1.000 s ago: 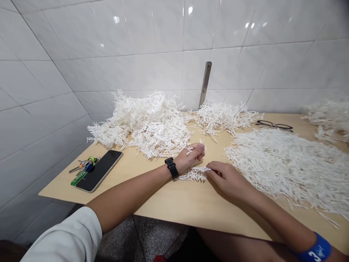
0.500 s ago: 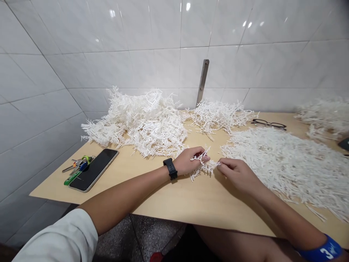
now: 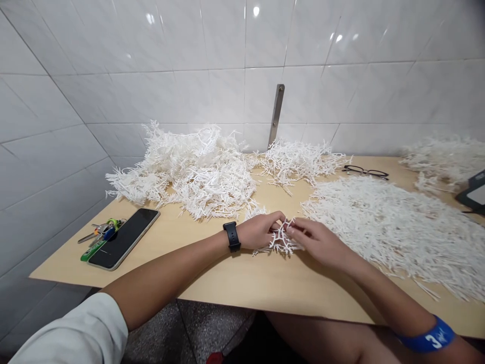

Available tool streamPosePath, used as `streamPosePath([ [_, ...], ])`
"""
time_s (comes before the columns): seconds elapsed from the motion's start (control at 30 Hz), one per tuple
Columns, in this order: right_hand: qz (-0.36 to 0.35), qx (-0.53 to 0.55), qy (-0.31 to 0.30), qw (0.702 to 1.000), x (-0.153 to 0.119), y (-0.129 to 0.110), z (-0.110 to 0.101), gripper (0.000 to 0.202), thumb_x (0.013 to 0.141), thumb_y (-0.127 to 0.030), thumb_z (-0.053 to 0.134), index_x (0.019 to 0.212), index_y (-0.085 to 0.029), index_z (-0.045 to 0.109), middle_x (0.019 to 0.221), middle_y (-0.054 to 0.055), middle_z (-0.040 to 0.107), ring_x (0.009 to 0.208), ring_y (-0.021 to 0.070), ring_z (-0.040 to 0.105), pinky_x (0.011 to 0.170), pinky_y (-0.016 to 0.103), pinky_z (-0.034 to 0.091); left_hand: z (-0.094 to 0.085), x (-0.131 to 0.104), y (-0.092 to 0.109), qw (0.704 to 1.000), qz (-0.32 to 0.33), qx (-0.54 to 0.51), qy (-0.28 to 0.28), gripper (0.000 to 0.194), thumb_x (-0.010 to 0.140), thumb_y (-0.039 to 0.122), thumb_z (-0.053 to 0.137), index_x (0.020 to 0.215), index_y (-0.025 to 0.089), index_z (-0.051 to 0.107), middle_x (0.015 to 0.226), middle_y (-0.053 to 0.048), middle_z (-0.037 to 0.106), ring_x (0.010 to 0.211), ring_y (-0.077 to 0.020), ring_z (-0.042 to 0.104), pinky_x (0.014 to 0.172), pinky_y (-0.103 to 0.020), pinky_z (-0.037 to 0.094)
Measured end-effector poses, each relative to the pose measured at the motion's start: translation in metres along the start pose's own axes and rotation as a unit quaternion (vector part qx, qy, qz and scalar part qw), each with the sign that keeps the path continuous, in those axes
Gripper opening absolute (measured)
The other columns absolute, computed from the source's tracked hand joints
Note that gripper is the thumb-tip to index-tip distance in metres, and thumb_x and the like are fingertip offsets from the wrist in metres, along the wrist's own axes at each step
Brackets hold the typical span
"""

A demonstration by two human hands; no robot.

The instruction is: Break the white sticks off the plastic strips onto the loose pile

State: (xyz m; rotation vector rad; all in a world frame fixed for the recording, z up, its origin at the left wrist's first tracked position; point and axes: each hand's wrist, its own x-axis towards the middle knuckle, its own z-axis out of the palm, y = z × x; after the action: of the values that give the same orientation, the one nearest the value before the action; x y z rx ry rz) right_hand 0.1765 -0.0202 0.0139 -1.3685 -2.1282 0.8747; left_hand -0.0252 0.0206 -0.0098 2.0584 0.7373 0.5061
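Observation:
My left hand (image 3: 261, 230), with a black watch (image 3: 232, 237) at its wrist, is closed on a white branching plastic sprig (image 3: 281, 241) just above the table. My right hand (image 3: 316, 241) meets it from the right, thumb and fingers pinched at the sprig's upper right part. Fingers hide some of the sprig, and other white pieces lie beneath and beside it. A large tangled heap of white sprigs (image 3: 197, 172) stands behind my left hand. To the right of my right hand spreads a flat layer of white pieces (image 3: 394, 222).
A phone (image 3: 123, 240) and keys (image 3: 100, 231) lie at the table's left end. Dark-framed glasses (image 3: 366, 172) rest near the back, beside a smaller white heap (image 3: 297, 159). A metal strip (image 3: 276, 115) stands against the tiled wall. At the right edge sits a dark object (image 3: 473, 194).
My right hand has moved left and up against the sprig, close to my left hand. The sprig has turned and hangs lower. The view has shifted slightly to the right.

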Motion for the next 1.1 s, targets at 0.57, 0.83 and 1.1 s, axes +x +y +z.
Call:
streamPosePath([
  [0.57, -0.014, 0.011, -0.119, 0.993, -0.005, 0.01, -0.003, 0.029, 0.087, -0.03, 0.043, 0.06, -0.02, 0.037, 0.059, -0.005, 0.033, 0.058, 0.0112, 0.033, 0.053, 0.025, 0.026, -0.007, 0.0, 0.002, 0.999, 0.033, -0.012, -0.033, 0.039, 0.081, 0.054, 0.064, 0.083, 0.016, 0.056, 0.074, -0.001, 0.061, 0.066, -0.0122, 0.052, 0.062, -0.024, 0.036],
  [0.83, -0.002, -0.062, -0.062, 0.996, -0.005, 0.002, 0.009, 0.035, 0.091, -0.036, 0.041, 0.06, -0.02, 0.045, 0.055, -0.003, 0.045, 0.055, 0.0132, 0.041, 0.055, 0.027, 0.029, -0.013, -0.001, 0.0, 0.995, 0.076, 0.011, -0.06, 0.047, 0.087, 0.058, 0.053, 0.074, 0.014, 0.063, 0.07, -0.002, 0.055, 0.066, -0.0127, 0.048, 0.063, -0.024, 0.036],
  [1.1, -0.041, 0.043, -0.089, 0.994, -0.004, 0.003, 0.01, 0.032, 0.092, -0.037, 0.041, 0.066, -0.019, 0.049, 0.062, -0.003, 0.048, 0.061, 0.0123, 0.041, 0.057, 0.025, 0.032, -0.012, -0.002, 0.0, 0.994, 0.064, -0.008, -0.085, 0.047, 0.084, 0.06, 0.056, 0.075, 0.015, 0.065, 0.073, -0.004, 0.058, 0.068, -0.0146, 0.05, 0.066, -0.026, 0.039],
])
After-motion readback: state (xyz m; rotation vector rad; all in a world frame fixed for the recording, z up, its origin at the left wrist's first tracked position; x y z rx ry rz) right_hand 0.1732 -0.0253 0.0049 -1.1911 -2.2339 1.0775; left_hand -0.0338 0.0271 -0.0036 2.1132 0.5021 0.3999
